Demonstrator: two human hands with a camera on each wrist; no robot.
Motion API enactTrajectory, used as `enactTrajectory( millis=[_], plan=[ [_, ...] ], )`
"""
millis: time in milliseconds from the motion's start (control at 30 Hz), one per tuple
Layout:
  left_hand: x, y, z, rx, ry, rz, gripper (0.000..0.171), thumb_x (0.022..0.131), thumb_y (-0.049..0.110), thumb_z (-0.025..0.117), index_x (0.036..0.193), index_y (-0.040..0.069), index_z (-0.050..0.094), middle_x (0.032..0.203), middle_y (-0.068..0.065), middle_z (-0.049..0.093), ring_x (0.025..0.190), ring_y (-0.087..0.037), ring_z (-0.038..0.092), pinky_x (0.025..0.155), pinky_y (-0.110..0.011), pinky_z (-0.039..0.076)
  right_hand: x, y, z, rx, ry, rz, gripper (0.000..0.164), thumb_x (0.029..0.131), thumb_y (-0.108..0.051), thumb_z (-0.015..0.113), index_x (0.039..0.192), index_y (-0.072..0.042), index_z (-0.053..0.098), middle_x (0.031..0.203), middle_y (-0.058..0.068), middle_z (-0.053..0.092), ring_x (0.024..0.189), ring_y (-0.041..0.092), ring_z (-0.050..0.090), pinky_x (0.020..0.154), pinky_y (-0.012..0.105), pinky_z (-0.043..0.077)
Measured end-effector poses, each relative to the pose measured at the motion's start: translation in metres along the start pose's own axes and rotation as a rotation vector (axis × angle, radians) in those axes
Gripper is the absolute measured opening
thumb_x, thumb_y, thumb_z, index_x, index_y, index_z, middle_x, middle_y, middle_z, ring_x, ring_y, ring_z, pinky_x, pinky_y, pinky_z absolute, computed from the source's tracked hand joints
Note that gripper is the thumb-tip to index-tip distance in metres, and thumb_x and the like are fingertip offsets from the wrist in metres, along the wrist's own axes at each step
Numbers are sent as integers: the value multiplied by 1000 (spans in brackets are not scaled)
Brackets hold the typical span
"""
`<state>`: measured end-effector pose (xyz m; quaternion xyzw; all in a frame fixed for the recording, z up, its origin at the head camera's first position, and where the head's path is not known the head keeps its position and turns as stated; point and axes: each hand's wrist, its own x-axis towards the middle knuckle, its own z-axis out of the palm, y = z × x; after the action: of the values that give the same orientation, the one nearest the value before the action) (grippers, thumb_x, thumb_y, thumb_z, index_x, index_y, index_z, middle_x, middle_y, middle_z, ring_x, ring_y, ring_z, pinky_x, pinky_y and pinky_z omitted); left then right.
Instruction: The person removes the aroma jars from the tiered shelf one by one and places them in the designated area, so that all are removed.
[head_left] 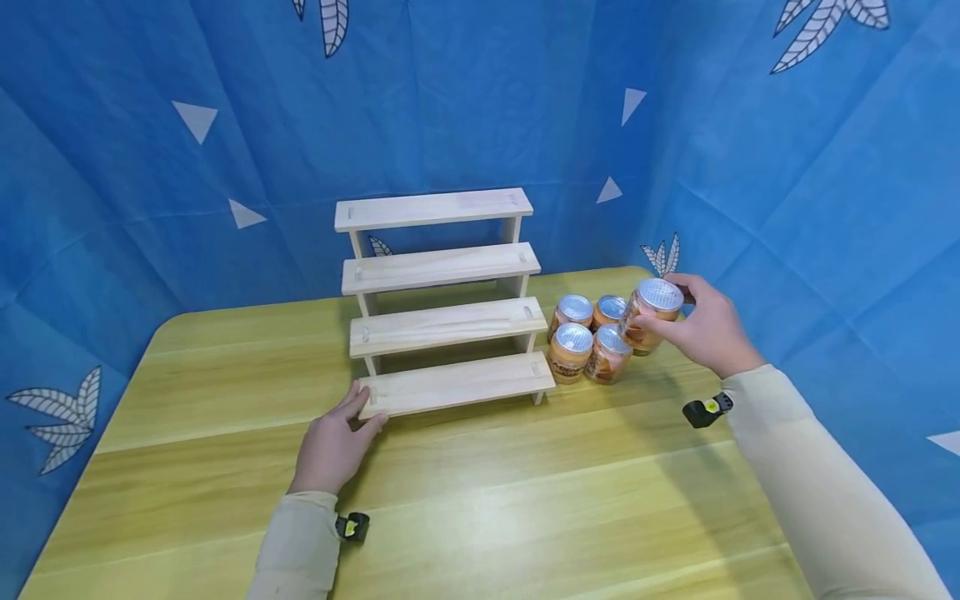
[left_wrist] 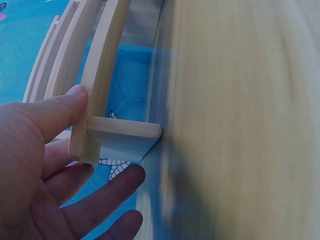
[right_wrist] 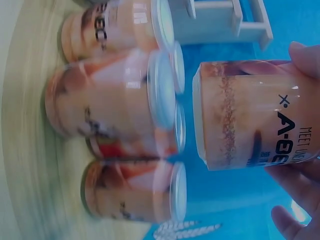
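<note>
A pale wooden display rack (head_left: 457, 383) with several stepped boards stands on the table. My left hand (head_left: 330, 450) pinches the left end of its lowest board. In the left wrist view the thumb (left_wrist: 70, 102) presses one face of that board (left_wrist: 92, 100), while two fingers lie behind it and the others spread loosely. To the rack's right, my right hand (head_left: 701, 329) grips a jar with a silvery lid (head_left: 651, 312), thumb on one side and fingers on the other. In the right wrist view the held jar (right_wrist: 250, 117) hangs raised beside the standing jars (right_wrist: 112, 95).
Several similar jars (head_left: 570, 354) stand close together at the rack's right end. The yellowish wooden table (head_left: 480, 508) reaches toward me. Blue cloth (head_left: 487, 100) with leaf and triangle prints hangs behind and on both sides.
</note>
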<state>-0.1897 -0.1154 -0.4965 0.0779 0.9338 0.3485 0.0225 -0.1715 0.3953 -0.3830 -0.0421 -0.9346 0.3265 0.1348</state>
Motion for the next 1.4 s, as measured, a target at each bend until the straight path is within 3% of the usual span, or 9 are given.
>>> enactTrajectory(
  millis=[200, 467, 667, 967, 1400],
  plan=[
    [1, 2, 0, -7, 2, -3, 66, 98, 43, 65, 151, 10, 45, 159, -5, 34, 141, -40, 38, 111, -58, 37, -2, 16, -10, -26, 21, 22, 92, 84, -56, 76, 147, 1, 40, 131, 20, 55, 116, 38, 53, 84, 52, 47],
    [3, 3, 0, -8, -1, -3, 66, 98, 43, 65, 151, 10, 45, 159, -5, 34, 142, -40, 37, 113, -58, 36, -11, 36, -9, -50, -5, 52, 91, 85, -57, 75, 145, 3, 40, 130, 24, 54, 119, 43, 52, 88, 57, 48],
    [3, 2, 1, -9, -2, -6, 66, 98, 45, 65, 151, 11, 44, 159, -5, 34, 142, -40, 37, 112, -58, 36, -18, 50, 3, -65, -28, 71, 92, 84, -57, 75, 144, 3, 41, 131, 25, 55, 119, 44, 52, 91, 60, 47],
    [-6, -1, -2, 0, 1, -25, 67, 97, 46, 65, 151, 10, 45, 159, -4, 35, 141, -40, 38, 112, -58, 36, -26, 67, 37, -46, -52, 33, 86, 85, -49, 79, 141, 6, 43, 130, 29, 57, 117, 45, 55, 90, 59, 48],
    [-1, 3, -1, -1, 10, -10, 65, 97, 42, 67, 150, 9, 47, 158, -5, 36, 140, -40, 39, 110, -58, 39, -28, 79, 47, -35, -54, 70, 85, 85, -48, 79, 143, 4, 44, 135, 26, 56, 121, 45, 53, 96, 61, 46]
  ],
)
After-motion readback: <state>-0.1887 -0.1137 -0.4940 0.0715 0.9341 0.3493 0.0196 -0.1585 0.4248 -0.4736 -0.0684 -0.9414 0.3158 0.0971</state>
